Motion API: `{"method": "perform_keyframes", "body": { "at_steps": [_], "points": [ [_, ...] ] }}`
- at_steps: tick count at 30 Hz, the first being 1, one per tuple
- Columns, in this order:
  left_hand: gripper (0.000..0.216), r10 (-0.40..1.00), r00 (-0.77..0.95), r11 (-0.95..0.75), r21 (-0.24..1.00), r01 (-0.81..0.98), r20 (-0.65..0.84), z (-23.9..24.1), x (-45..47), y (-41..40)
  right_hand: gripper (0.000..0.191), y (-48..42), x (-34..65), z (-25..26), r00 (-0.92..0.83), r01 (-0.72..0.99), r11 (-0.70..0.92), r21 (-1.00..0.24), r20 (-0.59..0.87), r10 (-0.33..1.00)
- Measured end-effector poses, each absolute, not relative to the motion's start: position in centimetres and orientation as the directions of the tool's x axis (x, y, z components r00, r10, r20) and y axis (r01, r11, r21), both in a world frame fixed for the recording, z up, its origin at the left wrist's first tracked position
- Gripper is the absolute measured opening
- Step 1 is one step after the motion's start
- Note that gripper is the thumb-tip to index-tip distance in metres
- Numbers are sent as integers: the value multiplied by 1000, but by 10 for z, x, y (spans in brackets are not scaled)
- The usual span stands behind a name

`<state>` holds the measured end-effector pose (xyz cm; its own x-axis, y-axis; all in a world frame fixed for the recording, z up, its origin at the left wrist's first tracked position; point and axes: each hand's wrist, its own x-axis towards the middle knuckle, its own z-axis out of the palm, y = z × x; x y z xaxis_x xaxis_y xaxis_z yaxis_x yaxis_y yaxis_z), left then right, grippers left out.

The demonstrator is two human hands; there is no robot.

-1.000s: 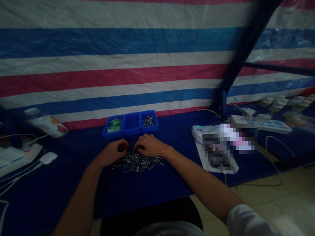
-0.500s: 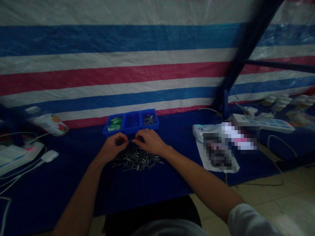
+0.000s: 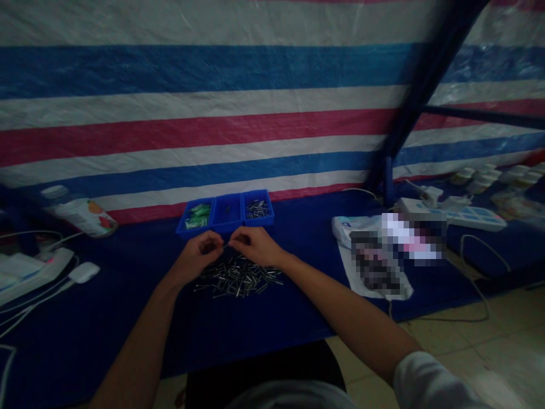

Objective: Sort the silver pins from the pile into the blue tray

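A heap of small metal pins [image 3: 238, 278] lies on the dark blue table [image 3: 272, 318]. Both my hands hover just above its far edge, fingers pinched. My left hand [image 3: 200, 255] and my right hand [image 3: 255, 245] face each other and together hold one thin metal pin [image 3: 226, 245] between their fingertips. Behind them stands a blue tray [image 3: 225, 215] with three compartments: green pieces on the left, a nearly bare middle, metal pins on the right.
A lying bottle [image 3: 80, 215] sits at the back left, with a power strip [image 3: 34, 271], a white adapter [image 3: 84, 272] and cables. A white bag [image 3: 374, 255], another power strip [image 3: 455, 215] and small white jars [image 3: 481, 177] are on the right. A striped tarp [image 3: 213, 102] backs the table.
My hands rose off the heap and came together; a thin pin now spans the fingertips of both hands.
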<state>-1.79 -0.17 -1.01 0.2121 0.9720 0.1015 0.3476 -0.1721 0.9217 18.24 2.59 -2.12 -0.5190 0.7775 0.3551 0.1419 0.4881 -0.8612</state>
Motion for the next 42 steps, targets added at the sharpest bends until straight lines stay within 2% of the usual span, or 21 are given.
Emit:
{"method": "perform_keyframes", "body": {
  "at_steps": [4,7,10,14,17,21,24,27,29,33,37,42],
  "points": [
    [23,976,163,-182,955,234,146,-15,-20,3,8,32,186,-15,-456,-114,280,-953,301,837],
    [24,974,132,-206,964,166,186,-19,-23,7,9,37,193,-9,-434,-323,73,-944,216,875],
    [23,980,89,-195,950,244,179,-19,-24,9,13,41,198,-5,-395,-477,-54,-877,158,905],
    [23,978,95,-207,899,386,185,-15,-21,5,24,49,203,-5,-207,-537,-74,-841,46,977],
    [25,973,115,-229,877,422,199,-14,-20,4,24,55,206,-7,-61,-494,-67,-867,-43,997],
    [30,960,154,-277,861,427,232,-15,-20,6,23,60,209,-10,29,-422,-70,-904,-90,995],
    [47,957,143,-289,881,375,253,-13,-22,7,23,60,209,-11,30,-346,-94,-933,-111,993],
    [38,967,151,-254,859,445,207,-9,-25,5,21,59,209,-12,-18,-234,-120,-965,-119,993],
    [29,974,184,-210,811,546,129,-8,-27,2,18,58,208,-14,-44,-153,-77,-985,-71,997],
    [26,962,268,-225,697,681,49,-11,-31,-2,14,57,203,-19,-117,40,85,-996,80,990],
    [21,955,294,-238,674,699,32,-14,-30,-2,14,55,198,-25,-197,111,163,-980,139,970],
    [20,948,318,-225,672,705,-16,-14,-26,-3,15,54,198,-24,-197,162,207,-965,174,965]
  ]
}}
